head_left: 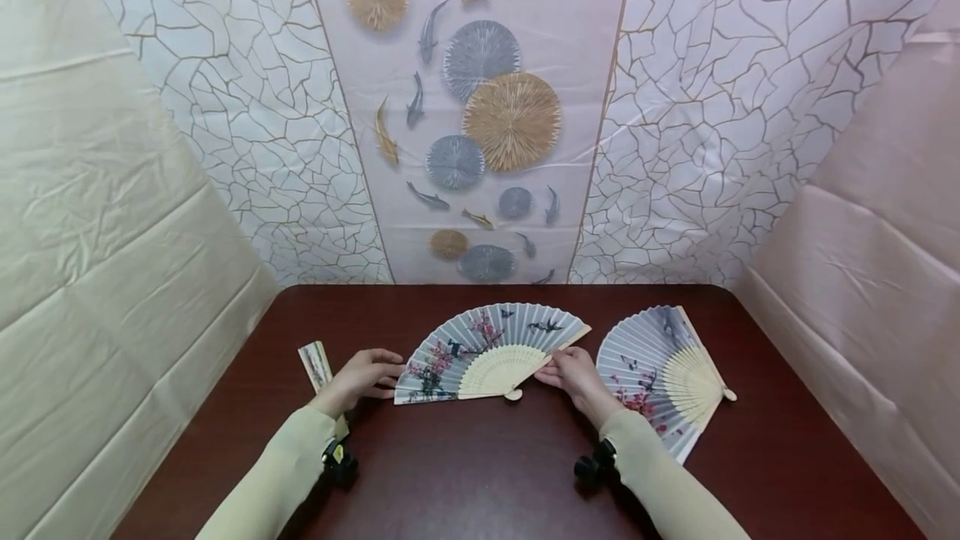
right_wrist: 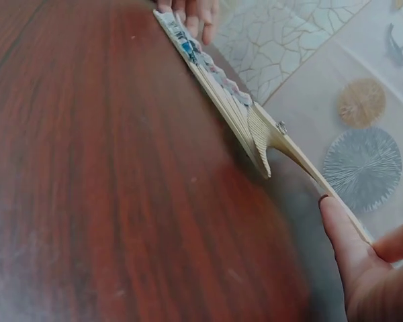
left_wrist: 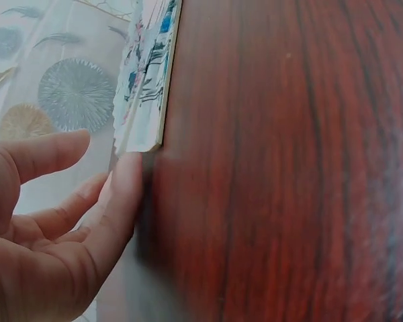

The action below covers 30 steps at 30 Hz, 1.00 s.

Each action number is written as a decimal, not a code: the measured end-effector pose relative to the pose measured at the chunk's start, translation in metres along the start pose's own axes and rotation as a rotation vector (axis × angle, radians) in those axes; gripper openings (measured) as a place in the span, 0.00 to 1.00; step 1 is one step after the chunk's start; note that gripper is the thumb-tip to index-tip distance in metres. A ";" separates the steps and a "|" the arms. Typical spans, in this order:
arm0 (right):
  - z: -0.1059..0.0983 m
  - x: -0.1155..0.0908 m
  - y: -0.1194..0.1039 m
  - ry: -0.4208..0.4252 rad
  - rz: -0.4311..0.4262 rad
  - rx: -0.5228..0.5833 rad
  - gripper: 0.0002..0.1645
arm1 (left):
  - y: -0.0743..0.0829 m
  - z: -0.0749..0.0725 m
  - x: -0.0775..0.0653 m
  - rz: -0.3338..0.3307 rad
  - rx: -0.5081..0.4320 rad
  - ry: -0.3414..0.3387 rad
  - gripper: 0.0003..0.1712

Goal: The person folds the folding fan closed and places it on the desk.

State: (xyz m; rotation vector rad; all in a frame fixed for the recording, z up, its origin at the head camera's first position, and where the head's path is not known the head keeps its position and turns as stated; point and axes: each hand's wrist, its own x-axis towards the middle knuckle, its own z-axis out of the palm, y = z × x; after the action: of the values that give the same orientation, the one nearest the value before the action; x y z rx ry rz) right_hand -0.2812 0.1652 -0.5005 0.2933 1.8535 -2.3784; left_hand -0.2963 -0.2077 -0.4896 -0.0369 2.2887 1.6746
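A spread folding fan (head_left: 480, 348) with pink blossoms and dark birds on grey cloth lies at the middle of the table, its pivot toward the person. My right hand (head_left: 572, 375) pinches its right guard stick between thumb and fingers, which the right wrist view shows with the thumb (right_wrist: 342, 235) on the stick. On the other side, my left hand (head_left: 369, 375) is at the fan's left edge with loosely bent fingers. In the left wrist view a fingertip (left_wrist: 126, 171) touches the fan's lower corner (left_wrist: 144, 127), while the thumb stays apart from it.
A second spread fan (head_left: 667, 377) lies on the right of the dark red wooden table (head_left: 465, 473), partly behind the right forearm. On the left, a folded fan (head_left: 316, 363) is partly covered by the left hand and wrist. Patterned cloth (head_left: 480, 190) hangs behind the table.
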 end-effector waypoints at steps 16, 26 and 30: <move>0.009 -0.001 -0.028 0.072 -0.119 0.102 0.06 | 0.022 0.004 0.004 0.070 -0.086 0.050 0.24; 0.018 -0.004 -0.056 0.083 -0.184 0.157 0.05 | 0.048 -0.003 0.002 0.181 -0.166 0.033 0.24; 0.023 -0.006 -0.068 0.078 -0.209 0.181 0.05 | 0.060 -0.007 0.000 0.213 -0.217 0.045 0.23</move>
State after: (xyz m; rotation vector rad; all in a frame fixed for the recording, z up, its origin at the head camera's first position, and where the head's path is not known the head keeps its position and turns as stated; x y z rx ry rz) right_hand -0.2916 0.1594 -0.4293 0.2209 1.7824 -2.7189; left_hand -0.3091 -0.1949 -0.4324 0.1276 2.1973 2.0430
